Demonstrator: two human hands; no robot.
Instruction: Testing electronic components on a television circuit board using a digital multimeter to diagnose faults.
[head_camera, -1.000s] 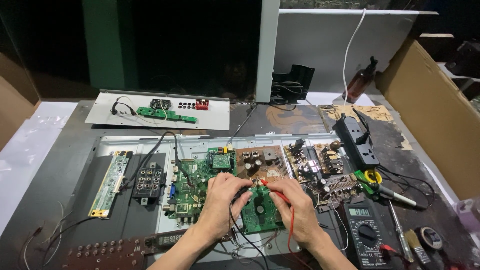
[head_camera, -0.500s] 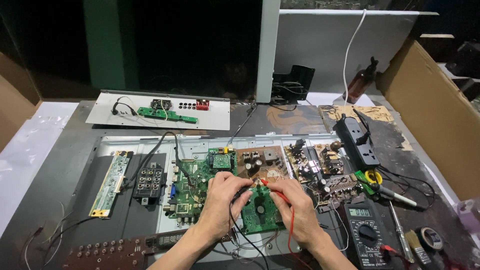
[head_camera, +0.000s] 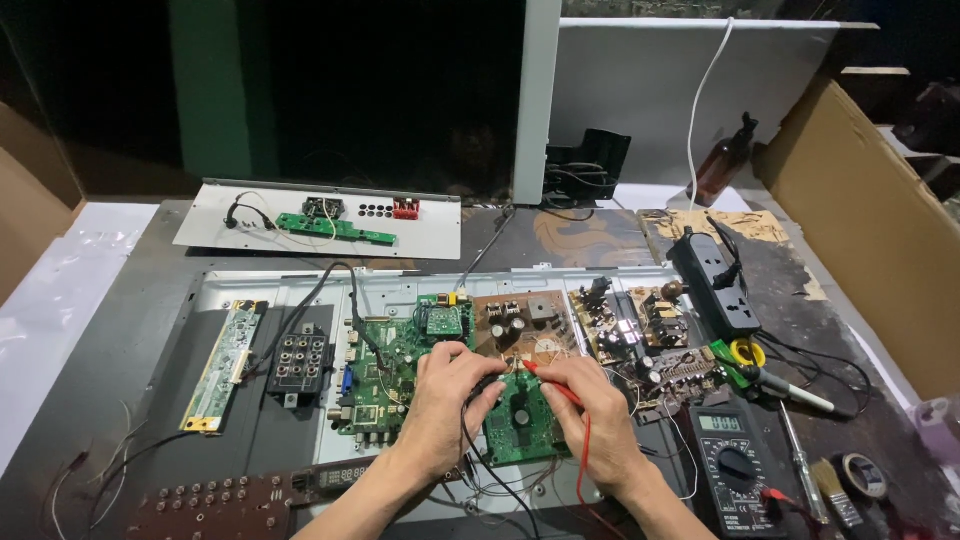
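Observation:
My left hand (head_camera: 442, 400) grips a black test probe (head_camera: 488, 384), its lead trailing down toward me. My right hand (head_camera: 590, 415) grips a red test probe (head_camera: 545, 381) with its tip pointing left. Both probe tips meet over a small green circuit board (head_camera: 518, 430) lying between my hands. A larger green main board (head_camera: 390, 370) lies just left of it, partly under my left hand. A brown power board (head_camera: 525, 325) lies just behind the hands. A black digital multimeter (head_camera: 735, 468) sits to the right of my right hand, with the leads running to it.
A black power strip (head_camera: 715, 280) and a green-handled screwdriver (head_camera: 770, 378) lie at right. A narrow green strip board (head_camera: 225, 360) and a black connector block (head_camera: 297, 362) lie at left. A white panel (head_camera: 320, 220) with a green board sits behind. A cardboard sheet (head_camera: 860, 220) leans at right.

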